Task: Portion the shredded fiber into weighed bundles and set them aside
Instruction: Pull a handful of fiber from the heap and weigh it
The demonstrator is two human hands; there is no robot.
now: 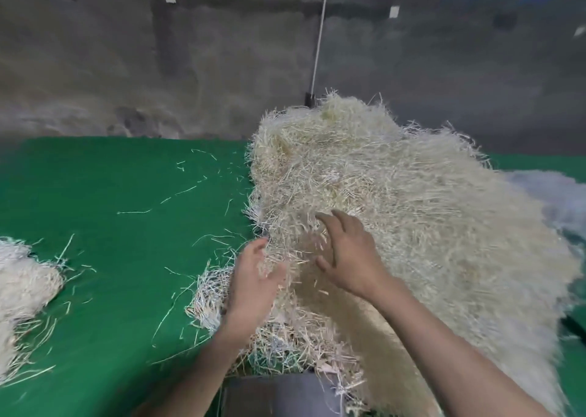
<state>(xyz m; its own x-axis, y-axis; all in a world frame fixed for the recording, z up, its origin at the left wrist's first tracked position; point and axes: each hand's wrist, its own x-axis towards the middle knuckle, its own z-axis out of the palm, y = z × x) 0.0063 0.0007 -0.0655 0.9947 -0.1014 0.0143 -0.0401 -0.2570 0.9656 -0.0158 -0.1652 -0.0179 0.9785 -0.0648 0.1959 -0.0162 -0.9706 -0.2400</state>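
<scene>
Head view: the heap of shredded fiber (412,201) lies on the green table (120,258), right of the middle. Its long axis runs from the far edge by the wall down toward the near right corner, and its pale strands point every way. The left hand (257,277) stands edge-on at the heap's near left flank, palm turned toward it. Its fingers (253,251) are nearly straight and touch the fringe without closing on anything. The right hand (348,258) rests palm down on the heap, fingers spread wide and only slightly bent, tips in the strands. A smaller fiber bundle (25,286) sits well apart at the left edge. Loose strands (177,191) are scattered between them.
</scene>
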